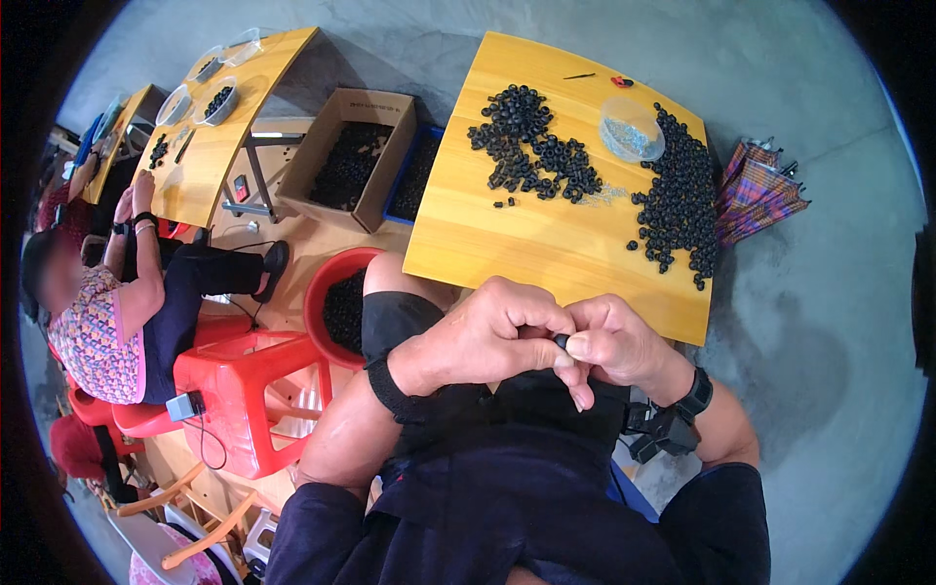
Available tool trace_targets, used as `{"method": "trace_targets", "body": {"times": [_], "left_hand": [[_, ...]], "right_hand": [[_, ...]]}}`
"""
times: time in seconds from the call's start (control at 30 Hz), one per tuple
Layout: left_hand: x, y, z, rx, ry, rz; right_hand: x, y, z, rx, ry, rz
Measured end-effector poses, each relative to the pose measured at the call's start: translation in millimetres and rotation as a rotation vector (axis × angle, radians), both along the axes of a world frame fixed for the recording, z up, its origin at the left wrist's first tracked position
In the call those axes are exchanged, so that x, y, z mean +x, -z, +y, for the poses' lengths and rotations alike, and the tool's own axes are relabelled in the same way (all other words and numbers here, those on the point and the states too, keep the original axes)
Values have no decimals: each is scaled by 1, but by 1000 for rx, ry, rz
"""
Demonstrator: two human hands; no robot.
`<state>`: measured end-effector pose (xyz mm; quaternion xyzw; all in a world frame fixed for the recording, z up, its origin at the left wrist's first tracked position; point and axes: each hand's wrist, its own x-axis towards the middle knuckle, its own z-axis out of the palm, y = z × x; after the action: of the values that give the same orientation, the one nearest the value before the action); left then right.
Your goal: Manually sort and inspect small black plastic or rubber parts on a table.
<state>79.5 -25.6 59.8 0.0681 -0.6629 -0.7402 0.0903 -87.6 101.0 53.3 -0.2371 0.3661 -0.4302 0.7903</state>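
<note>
Over my lap, just off the near edge of the yellow wooden table [444, 234], my two hands meet. A small round black part [562, 340] is pinched between them; only a bit of it shows. My left hand [502, 331] closes thumb and forefinger on it from the left. From the right, my right hand [614, 341] presses thumb and fingers against the same part. Beyond them on the table lie a loose pile of black ring-like parts [522, 117] and a second pile of rounder black parts [678, 185]. Thin silvery pins [606, 195] are scattered between the piles.
A clear plastic tub [631, 132] of small pieces stands on the table, near a red-and-black item [622, 82]. To the left are a red basin [317, 302], a cardboard box [292, 175] and a red stool [244, 380]. A plaid umbrella [756, 195] leans at right. Another person sits at far left.
</note>
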Motion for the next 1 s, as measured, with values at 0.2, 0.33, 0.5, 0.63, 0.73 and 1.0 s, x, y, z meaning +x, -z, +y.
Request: {"method": "trace_targets", "body": {"times": [0.2, 0.33, 0.5, 0.63, 0.73, 1.0], "left_hand": [[4, -6, -5, 16, 125, -88], [4, -3, -5, 101, 145, -83], [4, 2, -5, 182, 116, -110], [3, 3, -5, 225, 134, -110], [1, 0, -3, 259, 132, -126], [-5, 42, 1, 315, -79, -164]], "right_hand": [[6, -2, 1, -40, -41, -9], [7, -7, 1, 22, -88, -69], [10, -4, 3, 10, -37, -128], [17, -4, 4, -5, 41, -101], [19, -4, 8, 17, 97, -63], [4, 26, 4, 118, 309, 50]]}}
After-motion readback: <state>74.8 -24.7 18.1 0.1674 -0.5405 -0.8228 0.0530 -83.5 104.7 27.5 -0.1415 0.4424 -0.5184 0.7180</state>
